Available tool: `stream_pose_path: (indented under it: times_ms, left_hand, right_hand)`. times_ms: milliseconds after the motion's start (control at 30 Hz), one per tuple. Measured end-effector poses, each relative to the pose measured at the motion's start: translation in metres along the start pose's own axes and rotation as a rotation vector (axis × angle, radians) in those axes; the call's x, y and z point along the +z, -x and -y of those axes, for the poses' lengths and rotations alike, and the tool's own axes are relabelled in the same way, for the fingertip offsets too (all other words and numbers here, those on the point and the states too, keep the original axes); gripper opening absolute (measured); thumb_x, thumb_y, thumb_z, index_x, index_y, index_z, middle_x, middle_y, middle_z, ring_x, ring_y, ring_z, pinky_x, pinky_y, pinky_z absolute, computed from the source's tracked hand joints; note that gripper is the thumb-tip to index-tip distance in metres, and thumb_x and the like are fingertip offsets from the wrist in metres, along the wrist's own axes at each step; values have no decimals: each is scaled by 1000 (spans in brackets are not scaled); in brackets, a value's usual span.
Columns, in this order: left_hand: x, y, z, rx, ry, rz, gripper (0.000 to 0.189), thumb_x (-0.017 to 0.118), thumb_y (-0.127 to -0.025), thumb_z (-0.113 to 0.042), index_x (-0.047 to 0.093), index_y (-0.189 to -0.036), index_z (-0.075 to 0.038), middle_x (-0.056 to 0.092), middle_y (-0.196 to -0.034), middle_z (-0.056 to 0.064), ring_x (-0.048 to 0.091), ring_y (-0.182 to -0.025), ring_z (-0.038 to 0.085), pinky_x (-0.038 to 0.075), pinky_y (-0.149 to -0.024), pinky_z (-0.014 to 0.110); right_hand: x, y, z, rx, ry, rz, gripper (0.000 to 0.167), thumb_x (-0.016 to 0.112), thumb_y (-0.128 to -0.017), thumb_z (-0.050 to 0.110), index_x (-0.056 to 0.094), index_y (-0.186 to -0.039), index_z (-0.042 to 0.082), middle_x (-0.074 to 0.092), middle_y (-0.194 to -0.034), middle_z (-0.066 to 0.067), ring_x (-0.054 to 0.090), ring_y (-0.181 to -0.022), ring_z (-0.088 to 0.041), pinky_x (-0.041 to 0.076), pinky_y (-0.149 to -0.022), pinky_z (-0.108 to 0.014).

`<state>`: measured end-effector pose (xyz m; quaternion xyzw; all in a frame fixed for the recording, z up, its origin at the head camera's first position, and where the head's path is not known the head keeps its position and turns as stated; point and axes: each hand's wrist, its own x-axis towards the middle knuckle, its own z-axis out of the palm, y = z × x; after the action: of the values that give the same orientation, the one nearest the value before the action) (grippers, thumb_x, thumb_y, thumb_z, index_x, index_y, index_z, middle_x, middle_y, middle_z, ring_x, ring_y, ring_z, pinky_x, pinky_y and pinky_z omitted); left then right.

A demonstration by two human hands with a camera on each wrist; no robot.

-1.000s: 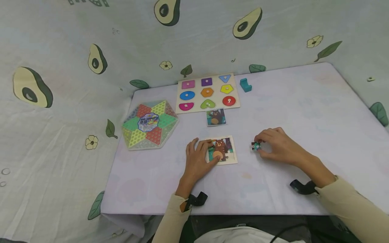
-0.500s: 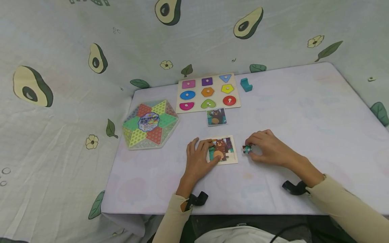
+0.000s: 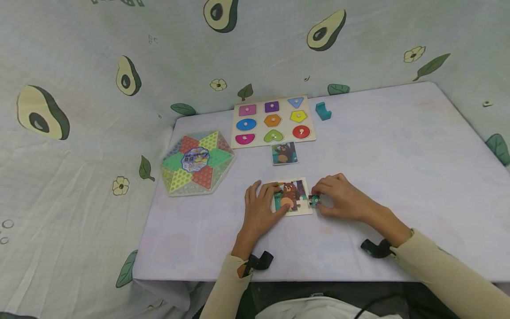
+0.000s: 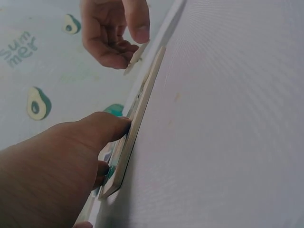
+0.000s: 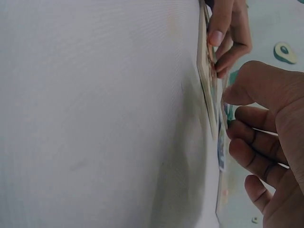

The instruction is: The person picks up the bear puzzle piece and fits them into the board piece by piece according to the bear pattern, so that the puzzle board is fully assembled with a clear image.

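Observation:
A jigsaw puzzle with a brown bear picture lies in a pale wooden tray on the table. My left hand rests on its left part, fingers near the top and thumb on the picture by the front edge. A white gap shows at the picture's lower right. Between thumb and fingertips my right hand pinches a small teal puzzle piece, at the tray's right edge. The right wrist view shows this piece held tilted above the surface, close to the tray.
Behind the tray lies a square bear picture. A wooden shape board with coloured knobbed pieces stands farther back, with a teal block on its right. To the left is a hexagonal star-patterned game box.
My right hand has moved left with the puzzle piece, from well right of the tray to its right edge. My left hand has stayed on the puzzle.

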<state>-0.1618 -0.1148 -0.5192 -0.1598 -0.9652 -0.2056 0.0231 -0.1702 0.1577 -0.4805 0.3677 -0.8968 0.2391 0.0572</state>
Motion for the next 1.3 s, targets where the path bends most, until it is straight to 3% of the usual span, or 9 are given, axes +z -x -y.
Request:
stream_pose_path:
  times_ms: [767, 1300]
  left_hand:
    - [-1, 1, 2, 31, 3, -3, 57, 61, -91, -59, 57, -134, -22, 45, -147, -6, 19, -146, 29, 7, -118, 51]
    - [-1, 0, 2, 19, 6, 9, 57, 61, -92, -59, 56, -135, -22, 45, -147, -6, 17, -147, 29, 5, -118, 50]
  right_hand:
    - [13, -7, 7, -22, -2, 7, 31, 81, -78, 19, 72, -106, 9, 67, -101, 3, 60, -96, -13, 40, -89, -41]
    - [16, -12, 12, -25, 1, 27, 32, 80, -79, 21, 71, -107, 8, 67, -100, 2, 60, -97, -15, 41, -91, -43]
